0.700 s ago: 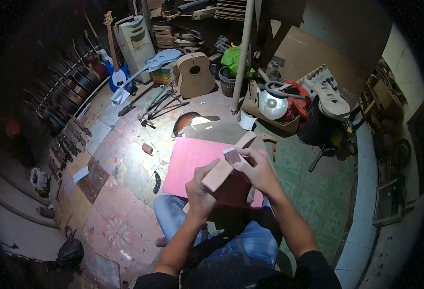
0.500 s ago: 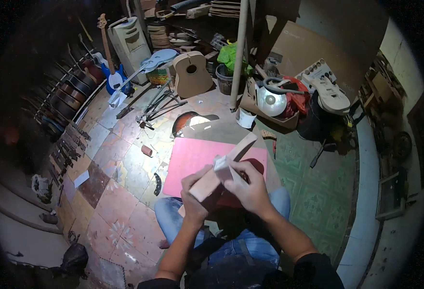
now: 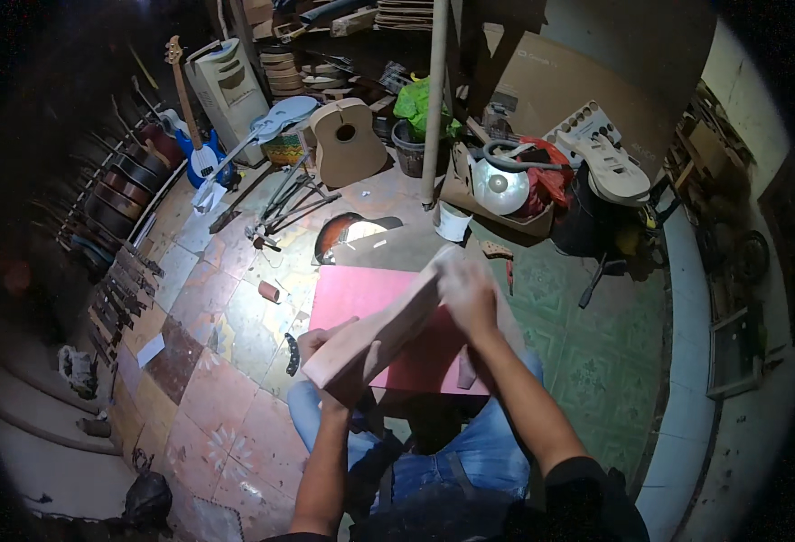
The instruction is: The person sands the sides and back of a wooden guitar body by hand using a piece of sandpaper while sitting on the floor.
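A long pale wooden block (image 3: 375, 330), flat-sided and narrower toward its far end, slants from lower left to upper right above a pink mat (image 3: 348, 289). My left hand (image 3: 330, 357) is closed around its near end, with the fingers on the left side. At the far end, my right hand (image 3: 472, 294) is smeared by motion, so its fingers are unclear. Something whitish shows by that hand, too blurred to name. Beneath my right forearm, a small greyish piece (image 3: 466, 370) shows at the mat's near edge.
Left of the mat are a reddish-brown cylinder (image 3: 269, 291) and a dark curved piece (image 3: 292, 354). Beyond it lie a sunburst guitar-body piece (image 3: 334, 237) and a white cup (image 3: 453, 222). An acoustic guitar body (image 3: 348, 144), a pole (image 3: 435, 108) and a filled cardboard box (image 3: 533, 226) stand further back.
The wooden block has turned and shows more of its length. My right hand has moved from its middle toward the far end, and my left hand has shifted left.
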Demonstrator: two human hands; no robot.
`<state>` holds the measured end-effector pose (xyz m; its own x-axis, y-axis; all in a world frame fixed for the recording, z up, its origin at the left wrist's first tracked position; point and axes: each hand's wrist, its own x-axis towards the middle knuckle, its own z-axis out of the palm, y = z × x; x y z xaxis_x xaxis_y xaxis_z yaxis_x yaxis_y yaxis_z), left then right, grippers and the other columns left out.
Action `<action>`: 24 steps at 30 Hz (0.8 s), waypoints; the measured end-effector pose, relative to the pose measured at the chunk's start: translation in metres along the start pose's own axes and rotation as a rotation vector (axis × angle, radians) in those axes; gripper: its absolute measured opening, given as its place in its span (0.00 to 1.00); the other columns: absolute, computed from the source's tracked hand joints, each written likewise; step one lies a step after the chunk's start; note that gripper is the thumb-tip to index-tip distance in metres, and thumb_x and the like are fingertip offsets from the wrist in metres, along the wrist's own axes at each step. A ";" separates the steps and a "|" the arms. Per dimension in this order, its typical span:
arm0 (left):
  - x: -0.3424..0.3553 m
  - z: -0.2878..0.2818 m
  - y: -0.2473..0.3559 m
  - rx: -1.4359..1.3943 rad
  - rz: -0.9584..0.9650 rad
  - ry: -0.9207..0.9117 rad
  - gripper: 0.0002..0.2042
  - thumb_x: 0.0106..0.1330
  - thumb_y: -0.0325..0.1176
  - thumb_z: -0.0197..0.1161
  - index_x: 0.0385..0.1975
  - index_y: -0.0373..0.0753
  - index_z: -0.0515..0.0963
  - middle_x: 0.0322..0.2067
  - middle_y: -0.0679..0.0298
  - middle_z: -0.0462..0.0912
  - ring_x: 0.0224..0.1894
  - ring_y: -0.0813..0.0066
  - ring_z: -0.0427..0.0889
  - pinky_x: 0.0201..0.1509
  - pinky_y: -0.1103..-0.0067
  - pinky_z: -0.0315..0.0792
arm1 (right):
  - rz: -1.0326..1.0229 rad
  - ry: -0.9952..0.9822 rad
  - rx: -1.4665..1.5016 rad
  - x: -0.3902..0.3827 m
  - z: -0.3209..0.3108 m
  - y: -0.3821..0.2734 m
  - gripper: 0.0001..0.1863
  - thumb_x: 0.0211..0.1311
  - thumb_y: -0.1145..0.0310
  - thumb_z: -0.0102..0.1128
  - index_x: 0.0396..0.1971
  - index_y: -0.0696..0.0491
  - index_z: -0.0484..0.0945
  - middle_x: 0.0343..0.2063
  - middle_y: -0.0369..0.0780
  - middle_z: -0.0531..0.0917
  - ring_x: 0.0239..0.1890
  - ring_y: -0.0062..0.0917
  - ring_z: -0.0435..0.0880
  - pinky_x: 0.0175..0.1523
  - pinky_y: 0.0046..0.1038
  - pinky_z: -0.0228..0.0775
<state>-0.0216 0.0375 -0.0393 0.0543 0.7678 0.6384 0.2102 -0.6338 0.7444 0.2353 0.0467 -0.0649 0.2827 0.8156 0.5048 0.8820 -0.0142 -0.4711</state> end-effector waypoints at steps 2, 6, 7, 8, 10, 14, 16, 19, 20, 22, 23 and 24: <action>0.001 0.006 0.003 -0.100 -0.037 0.020 0.28 0.55 0.30 0.79 0.46 0.31 0.65 0.42 0.54 0.80 0.50 0.60 0.85 0.54 0.70 0.76 | 0.215 0.118 0.141 0.008 0.002 0.026 0.17 0.55 0.67 0.66 0.45 0.56 0.81 0.40 0.52 0.83 0.45 0.46 0.83 0.49 0.43 0.76; -0.005 -0.018 -0.001 0.174 0.007 -0.086 0.28 0.56 0.29 0.77 0.48 0.31 0.64 0.43 0.53 0.80 0.48 0.61 0.84 0.55 0.70 0.75 | -0.197 0.052 0.361 -0.034 0.001 -0.053 0.20 0.55 0.68 0.66 0.51 0.49 0.82 0.44 0.46 0.83 0.48 0.41 0.83 0.53 0.43 0.75; -0.005 -0.012 0.002 0.158 0.010 -0.098 0.28 0.56 0.29 0.77 0.48 0.31 0.64 0.43 0.53 0.80 0.48 0.61 0.84 0.55 0.70 0.75 | -0.257 0.100 0.197 -0.031 0.010 -0.025 0.20 0.54 0.69 0.66 0.50 0.49 0.82 0.43 0.45 0.83 0.49 0.41 0.82 0.52 0.42 0.74; -0.005 -0.006 0.004 0.040 -0.005 -0.094 0.28 0.56 0.29 0.77 0.49 0.30 0.64 0.43 0.53 0.80 0.48 0.61 0.84 0.56 0.70 0.74 | -0.317 0.145 0.032 -0.020 0.015 0.007 0.20 0.53 0.69 0.67 0.49 0.49 0.83 0.43 0.44 0.84 0.49 0.41 0.80 0.51 0.41 0.73; -0.006 -0.003 0.005 -0.058 -0.025 -0.080 0.28 0.56 0.29 0.77 0.50 0.30 0.64 0.44 0.53 0.79 0.48 0.61 0.83 0.56 0.71 0.74 | 0.273 0.183 0.281 0.008 0.005 0.019 0.17 0.57 0.70 0.63 0.48 0.51 0.82 0.42 0.46 0.82 0.45 0.47 0.80 0.51 0.44 0.74; -0.013 -0.009 -0.005 0.008 -0.039 -0.139 0.28 0.56 0.28 0.76 0.50 0.30 0.66 0.45 0.53 0.78 0.50 0.61 0.82 0.57 0.70 0.74 | -0.286 0.165 0.245 -0.033 0.013 -0.028 0.16 0.56 0.68 0.65 0.46 0.53 0.83 0.46 0.50 0.82 0.49 0.46 0.82 0.54 0.42 0.74; -0.015 -0.011 -0.007 0.099 -0.018 -0.178 0.27 0.57 0.29 0.76 0.50 0.29 0.65 0.45 0.53 0.78 0.51 0.61 0.82 0.57 0.69 0.74 | -0.186 0.112 0.370 -0.030 -0.004 -0.031 0.16 0.54 0.69 0.67 0.45 0.54 0.83 0.45 0.49 0.82 0.48 0.45 0.82 0.53 0.43 0.75; -0.007 -0.007 0.000 -0.025 -0.029 -0.187 0.26 0.56 0.30 0.75 0.51 0.29 0.70 0.47 0.52 0.79 0.51 0.60 0.82 0.59 0.68 0.74 | 0.250 0.210 0.253 0.001 0.002 0.018 0.22 0.50 0.72 0.68 0.49 0.52 0.81 0.46 0.48 0.82 0.51 0.43 0.81 0.55 0.43 0.73; -0.004 -0.006 0.004 -0.030 -0.026 -0.192 0.26 0.56 0.30 0.75 0.51 0.29 0.70 0.47 0.52 0.79 0.51 0.60 0.82 0.59 0.68 0.74 | 0.253 0.215 0.249 -0.007 0.007 0.018 0.22 0.50 0.72 0.68 0.49 0.52 0.81 0.46 0.48 0.82 0.51 0.43 0.81 0.55 0.43 0.73; 0.011 -0.014 0.012 0.120 0.091 -0.356 0.25 0.53 0.29 0.75 0.50 0.31 0.75 0.47 0.52 0.80 0.50 0.61 0.83 0.58 0.70 0.75 | -0.335 0.207 0.167 -0.032 0.022 -0.014 0.21 0.52 0.71 0.66 0.50 0.52 0.80 0.46 0.48 0.82 0.50 0.43 0.81 0.55 0.42 0.73; 0.015 -0.018 0.009 0.132 0.085 -0.351 0.25 0.53 0.29 0.75 0.50 0.31 0.75 0.47 0.52 0.80 0.50 0.61 0.83 0.58 0.70 0.75 | -0.225 0.148 0.409 -0.037 0.002 -0.045 0.19 0.56 0.70 0.65 0.49 0.56 0.81 0.44 0.50 0.82 0.47 0.47 0.82 0.54 0.43 0.75; 0.019 -0.016 0.013 0.085 0.075 -0.372 0.25 0.52 0.29 0.75 0.51 0.32 0.76 0.47 0.52 0.81 0.50 0.61 0.83 0.57 0.71 0.75 | -0.225 0.156 0.406 -0.033 0.003 -0.029 0.19 0.56 0.70 0.65 0.49 0.56 0.81 0.44 0.50 0.82 0.47 0.47 0.82 0.54 0.43 0.75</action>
<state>-0.0331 0.0425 -0.0146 0.4192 0.7111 0.5644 0.2714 -0.6914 0.6696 0.1998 0.0224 -0.0701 0.1826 0.6758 0.7142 0.7181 0.4045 -0.5663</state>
